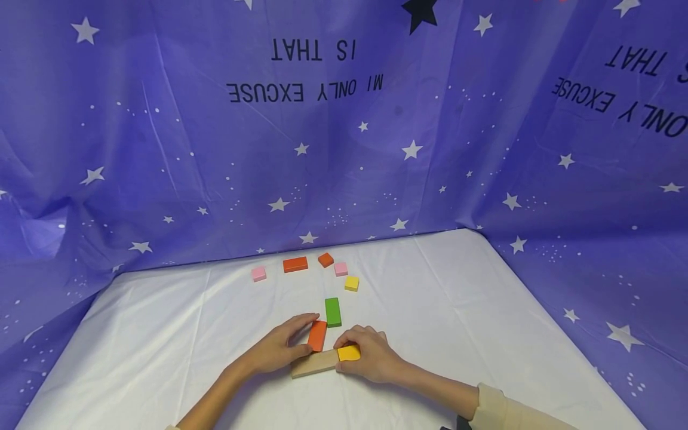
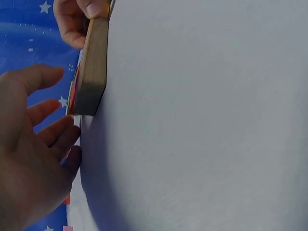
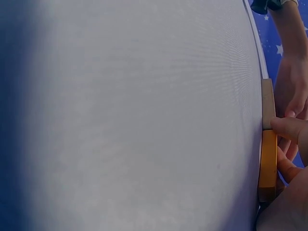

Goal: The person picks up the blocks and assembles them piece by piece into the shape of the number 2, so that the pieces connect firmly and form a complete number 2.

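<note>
My right hand [image 1: 371,355] pinches a yellow block [image 1: 349,353], its thumb at the near side and its fingers at the far side. That block stands end to end with a plain wooden block [image 1: 315,364], which is long and narrow; the right thumb lies by their joint. Beside the far edge of the wooden block lies a red block [image 1: 317,335]. My left hand [image 1: 274,348] is spread around the red block's left side, thumb near its close end and index finger near its far end. A green block [image 1: 333,312] lies just beyond the red one.
Farther back on the white cloth [image 1: 457,310] lie a pink block [image 1: 259,274], an orange-red block [image 1: 295,264], a small orange-red block [image 1: 325,260], another pink block [image 1: 341,269] and a small yellow block [image 1: 352,283]. A purple star-patterned curtain [image 1: 333,179] hangs behind.
</note>
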`<state>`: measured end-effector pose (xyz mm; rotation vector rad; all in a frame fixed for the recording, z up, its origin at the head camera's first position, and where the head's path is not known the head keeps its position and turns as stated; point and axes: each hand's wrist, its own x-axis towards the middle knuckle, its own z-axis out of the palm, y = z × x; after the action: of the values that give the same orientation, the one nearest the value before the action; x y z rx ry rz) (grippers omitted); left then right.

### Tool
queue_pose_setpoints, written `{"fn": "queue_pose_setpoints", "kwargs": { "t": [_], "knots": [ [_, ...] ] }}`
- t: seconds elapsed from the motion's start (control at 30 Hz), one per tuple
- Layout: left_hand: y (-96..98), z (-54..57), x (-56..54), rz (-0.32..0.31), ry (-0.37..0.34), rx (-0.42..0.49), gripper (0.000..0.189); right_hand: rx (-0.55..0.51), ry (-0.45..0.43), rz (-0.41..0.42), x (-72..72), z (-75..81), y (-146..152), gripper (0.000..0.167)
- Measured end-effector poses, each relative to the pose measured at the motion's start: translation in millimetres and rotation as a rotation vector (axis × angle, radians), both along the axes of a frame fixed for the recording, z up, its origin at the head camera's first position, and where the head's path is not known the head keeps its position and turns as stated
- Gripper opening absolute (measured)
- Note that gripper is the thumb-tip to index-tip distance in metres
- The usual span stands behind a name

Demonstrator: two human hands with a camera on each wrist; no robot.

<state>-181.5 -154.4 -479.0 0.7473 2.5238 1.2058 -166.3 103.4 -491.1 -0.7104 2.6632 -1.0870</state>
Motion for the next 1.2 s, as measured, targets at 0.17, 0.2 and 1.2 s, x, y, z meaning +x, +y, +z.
{"fn": "queue_pose_setpoints", "kwargs": {
  "t": [0.17, 0.2, 1.2],
  "knots": [
    [3.6, 1.3, 9.0, -0.02, 0.097, -0.043, 0.063, 0.0, 0.005, 0.003, -0.2, -0.3, 0, 0.025],
    [4.5, 1.6, 10.8, -0.02, 0.115, -0.051, 0.063, 0.001, 0.004, 0.003, -0.2, -0.2, 0, 0.025],
    [23.4, 5.8, 56.5, -0.118, 0.51, -0.442, 0.046, 0.003, 0.027, 0.003, 0.9, 1.0, 0, 0.025]
  ]
}}
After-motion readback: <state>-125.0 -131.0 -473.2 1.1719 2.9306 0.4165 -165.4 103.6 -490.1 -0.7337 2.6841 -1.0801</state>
